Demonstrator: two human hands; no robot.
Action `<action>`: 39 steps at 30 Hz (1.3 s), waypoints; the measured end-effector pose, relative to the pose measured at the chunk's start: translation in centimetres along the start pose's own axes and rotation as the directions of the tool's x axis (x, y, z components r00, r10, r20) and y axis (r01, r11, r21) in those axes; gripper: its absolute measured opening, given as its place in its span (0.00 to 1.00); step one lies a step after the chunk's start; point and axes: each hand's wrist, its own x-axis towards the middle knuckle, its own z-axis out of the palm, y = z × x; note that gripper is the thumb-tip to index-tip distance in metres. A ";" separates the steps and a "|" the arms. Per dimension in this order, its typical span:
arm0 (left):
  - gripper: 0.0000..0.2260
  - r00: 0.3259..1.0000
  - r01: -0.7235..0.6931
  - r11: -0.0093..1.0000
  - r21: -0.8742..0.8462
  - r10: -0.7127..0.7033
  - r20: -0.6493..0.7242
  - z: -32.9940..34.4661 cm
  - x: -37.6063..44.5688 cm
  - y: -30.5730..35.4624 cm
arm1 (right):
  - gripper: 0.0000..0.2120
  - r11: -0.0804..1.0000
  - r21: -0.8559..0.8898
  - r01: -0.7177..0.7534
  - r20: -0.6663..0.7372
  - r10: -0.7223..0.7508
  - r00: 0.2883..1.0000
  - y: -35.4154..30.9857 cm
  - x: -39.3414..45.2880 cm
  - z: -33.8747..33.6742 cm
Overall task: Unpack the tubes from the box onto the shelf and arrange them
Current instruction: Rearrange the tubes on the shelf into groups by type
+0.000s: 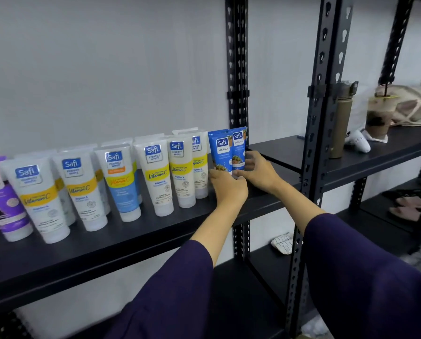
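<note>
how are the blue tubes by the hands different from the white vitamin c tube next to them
The blue tubes are blue all over, marked Naturals; the white tube is white with a yellow Vitamin C band. The blue tubes stand at the right end of the row with the left hand and right hand at their bases; the white tube stands untouched. All stand upright, cap down, with Safi logos, on the black shelf.

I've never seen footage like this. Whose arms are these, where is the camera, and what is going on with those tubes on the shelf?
There is no machine here: a person wears one camera on the head, looking forward and down at their own arms. A black shelf carries a row of upright white tubes, with purple tubes at the far left. At the row's right end stand two blue tubes. The left hand and right hand are at the bases of those blue ones, seemingly straightening them. A bottle and an iced drink sit on the next shelf.
</note>
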 end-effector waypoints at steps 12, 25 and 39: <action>0.25 0.997 0.063 0.997 0.052 -0.060 -0.057 0.8 2.0 0.2 | 0.22 0.999 -0.034 0.012 -0.078 -0.015 0.997 0.5 0.8 -0.9; 0.24 0.999 0.014 0.993 0.115 -0.011 -0.031 1.9 2.2 0.4 | 0.23 0.998 -0.034 -0.053 -0.130 0.048 0.990 1.5 1.2 -2.5; 0.22 0.998 0.024 0.968 0.250 -0.038 0.051 3.3 1.9 1.1 | 0.19 0.999 -0.011 -0.044 -0.119 0.042 0.992 2.3 1.7 -2.7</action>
